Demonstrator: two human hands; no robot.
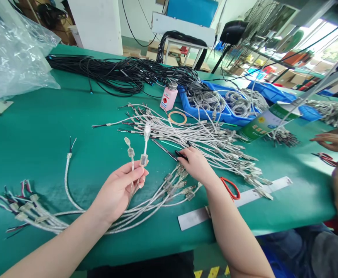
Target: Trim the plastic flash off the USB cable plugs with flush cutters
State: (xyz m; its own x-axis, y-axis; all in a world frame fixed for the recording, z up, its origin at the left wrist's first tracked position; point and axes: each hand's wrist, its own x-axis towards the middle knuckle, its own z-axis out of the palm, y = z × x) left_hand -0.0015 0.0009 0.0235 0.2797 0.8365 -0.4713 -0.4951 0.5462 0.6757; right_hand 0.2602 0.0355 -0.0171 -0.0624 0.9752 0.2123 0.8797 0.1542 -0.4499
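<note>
My left hand is closed in a pinch on a white cable with a clear-sleeved USB plug, held upright above the table. A second cable end with a clear connector rises from the same grip. Beneath that hand lies a bundle of grey-white cables, their bare wire ends fanned out at the left. My right hand reaches down to a slim metal tool with black handles, its fingers curled on the handles and partly hidden. Beside it spreads a large pile of white cables.
A pink bottle, a tape ring, blue trays of coiled cables and a green can stand behind. Black cables lie farther back. Red-handled scissors and a flat metal strip lie near my right forearm. Another person's hands are at right.
</note>
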